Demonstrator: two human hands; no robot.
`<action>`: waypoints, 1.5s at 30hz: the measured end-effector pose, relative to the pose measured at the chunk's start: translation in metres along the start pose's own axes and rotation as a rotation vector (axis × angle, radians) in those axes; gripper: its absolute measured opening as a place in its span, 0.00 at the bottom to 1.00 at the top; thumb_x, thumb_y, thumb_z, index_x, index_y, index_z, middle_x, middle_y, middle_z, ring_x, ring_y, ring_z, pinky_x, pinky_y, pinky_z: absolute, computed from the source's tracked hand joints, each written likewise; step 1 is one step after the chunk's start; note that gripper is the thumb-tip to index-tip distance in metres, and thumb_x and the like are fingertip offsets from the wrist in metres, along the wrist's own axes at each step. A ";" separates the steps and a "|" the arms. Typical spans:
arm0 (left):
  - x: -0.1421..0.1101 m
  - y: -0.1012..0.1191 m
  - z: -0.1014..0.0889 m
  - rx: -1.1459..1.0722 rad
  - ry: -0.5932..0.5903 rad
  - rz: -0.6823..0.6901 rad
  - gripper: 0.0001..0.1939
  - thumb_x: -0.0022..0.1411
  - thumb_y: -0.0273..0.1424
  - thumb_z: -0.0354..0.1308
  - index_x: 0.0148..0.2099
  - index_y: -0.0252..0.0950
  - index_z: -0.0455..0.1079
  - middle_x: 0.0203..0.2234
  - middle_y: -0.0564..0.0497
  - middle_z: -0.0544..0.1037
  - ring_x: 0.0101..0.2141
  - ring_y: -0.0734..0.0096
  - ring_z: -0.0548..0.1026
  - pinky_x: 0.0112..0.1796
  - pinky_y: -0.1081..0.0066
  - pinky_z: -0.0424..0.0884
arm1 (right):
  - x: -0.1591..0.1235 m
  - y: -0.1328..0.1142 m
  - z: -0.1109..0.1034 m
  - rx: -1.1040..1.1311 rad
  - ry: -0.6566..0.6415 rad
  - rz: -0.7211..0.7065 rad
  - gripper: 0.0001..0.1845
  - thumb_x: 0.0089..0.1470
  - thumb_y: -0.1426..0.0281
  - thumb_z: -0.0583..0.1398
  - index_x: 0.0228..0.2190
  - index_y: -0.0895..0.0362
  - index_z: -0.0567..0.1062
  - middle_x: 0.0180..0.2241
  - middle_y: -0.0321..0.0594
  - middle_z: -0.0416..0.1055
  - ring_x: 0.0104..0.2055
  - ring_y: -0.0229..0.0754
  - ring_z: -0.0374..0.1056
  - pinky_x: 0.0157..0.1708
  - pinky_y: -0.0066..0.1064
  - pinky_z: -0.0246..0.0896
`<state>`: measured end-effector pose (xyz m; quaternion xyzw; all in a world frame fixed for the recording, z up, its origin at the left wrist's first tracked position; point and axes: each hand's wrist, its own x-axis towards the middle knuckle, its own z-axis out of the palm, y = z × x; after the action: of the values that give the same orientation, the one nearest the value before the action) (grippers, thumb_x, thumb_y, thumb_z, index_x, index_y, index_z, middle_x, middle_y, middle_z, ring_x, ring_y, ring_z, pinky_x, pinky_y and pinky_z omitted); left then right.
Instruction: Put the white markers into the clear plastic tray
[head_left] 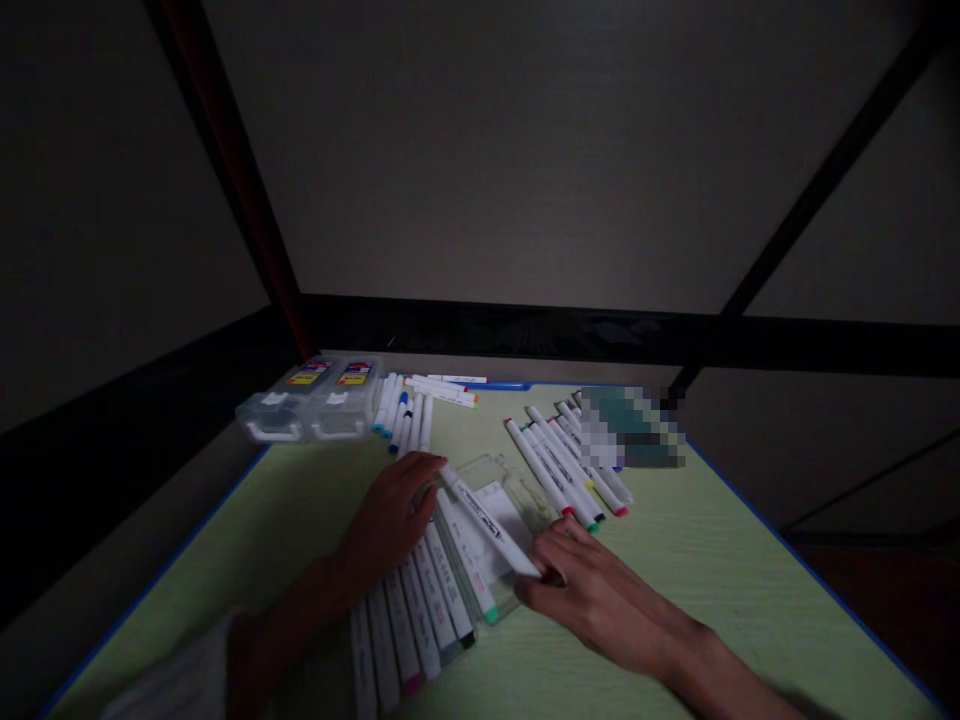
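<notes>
Marker (pixel 486 525), whose grip?

"Right hand (pixel 589 585) has the near end, left hand (pixel 397 510) is at the far end, can't tell if gripping. It's slanted over a clear case (pixel 534 497), more markers (pixel 553 465) beyond on the bench (pixel 750 590)."

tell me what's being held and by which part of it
A white marker: the right hand grips its near end; the left hand is at its far end, its grip unclear.
</notes>
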<state>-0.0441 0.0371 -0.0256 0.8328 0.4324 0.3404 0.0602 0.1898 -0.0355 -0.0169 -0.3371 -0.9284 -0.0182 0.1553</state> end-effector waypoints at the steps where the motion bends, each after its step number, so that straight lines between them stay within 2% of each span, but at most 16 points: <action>1: 0.000 0.000 0.000 -0.001 0.013 0.007 0.16 0.57 0.24 0.46 0.46 0.31 0.67 0.41 0.45 0.72 0.42 0.68 0.71 0.45 0.65 0.68 | 0.000 0.000 -0.001 -0.001 -0.009 0.002 0.13 0.60 0.70 0.47 0.28 0.56 0.68 0.27 0.35 0.61 0.31 0.36 0.55 0.31 0.31 0.50; 5: 0.000 -0.001 0.000 0.001 0.029 0.019 0.16 0.57 0.24 0.45 0.48 0.32 0.65 0.43 0.45 0.71 0.43 0.68 0.70 0.46 0.66 0.68 | 0.000 -0.001 -0.002 -0.022 -0.023 0.006 0.13 0.60 0.70 0.47 0.27 0.56 0.68 0.26 0.35 0.61 0.31 0.36 0.55 0.31 0.31 0.49; 10: -0.001 -0.002 0.001 0.016 0.022 0.005 0.18 0.57 0.24 0.46 0.51 0.32 0.62 0.46 0.44 0.69 0.45 0.67 0.68 0.48 0.63 0.66 | -0.002 0.003 -0.001 -0.095 0.063 -0.027 0.15 0.60 0.72 0.46 0.29 0.56 0.69 0.25 0.36 0.61 0.30 0.37 0.54 0.34 0.33 0.49; 17: -0.001 0.002 -0.001 -0.001 0.016 0.011 0.15 0.56 0.24 0.46 0.46 0.33 0.65 0.41 0.46 0.71 0.41 0.68 0.70 0.44 0.65 0.68 | 0.000 0.008 -0.007 -0.147 0.129 0.030 0.15 0.59 0.75 0.45 0.31 0.56 0.70 0.25 0.38 0.61 0.29 0.39 0.54 0.31 0.33 0.49; 24: -0.001 0.003 -0.001 -0.002 -0.015 0.010 0.12 0.56 0.23 0.47 0.41 0.34 0.66 0.39 0.47 0.72 0.41 0.68 0.70 0.43 0.66 0.67 | -0.003 0.017 -0.011 -0.211 0.097 0.212 0.10 0.52 0.79 0.52 0.29 0.56 0.71 0.26 0.38 0.63 0.28 0.39 0.55 0.34 0.33 0.48; 31: -0.003 0.001 0.000 -0.007 -0.030 0.017 0.09 0.56 0.23 0.48 0.38 0.34 0.67 0.38 0.48 0.72 0.40 0.68 0.70 0.44 0.66 0.67 | -0.005 0.023 -0.011 -0.222 0.002 0.379 0.08 0.50 0.79 0.54 0.29 0.56 0.71 0.29 0.40 0.64 0.31 0.40 0.58 0.37 0.33 0.47; 35: -0.002 0.002 -0.001 -0.004 -0.030 0.031 0.09 0.56 0.23 0.48 0.37 0.35 0.68 0.36 0.48 0.72 0.38 0.69 0.70 0.42 0.67 0.67 | -0.007 0.026 -0.012 -0.227 -0.027 0.405 0.10 0.51 0.78 0.52 0.30 0.55 0.71 0.29 0.40 0.64 0.31 0.40 0.59 0.38 0.34 0.47; 45: -0.001 0.006 -0.003 0.007 -0.062 0.043 0.08 0.57 0.23 0.47 0.35 0.35 0.67 0.35 0.48 0.72 0.37 0.69 0.70 0.42 0.67 0.67 | -0.007 0.029 -0.010 -0.193 -0.003 0.389 0.11 0.52 0.78 0.50 0.30 0.56 0.71 0.29 0.40 0.64 0.30 0.39 0.59 0.36 0.32 0.48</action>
<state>-0.0423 0.0321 -0.0213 0.8523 0.4134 0.3141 0.0635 0.2158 -0.0190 -0.0115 -0.5235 -0.8398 -0.0764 0.1216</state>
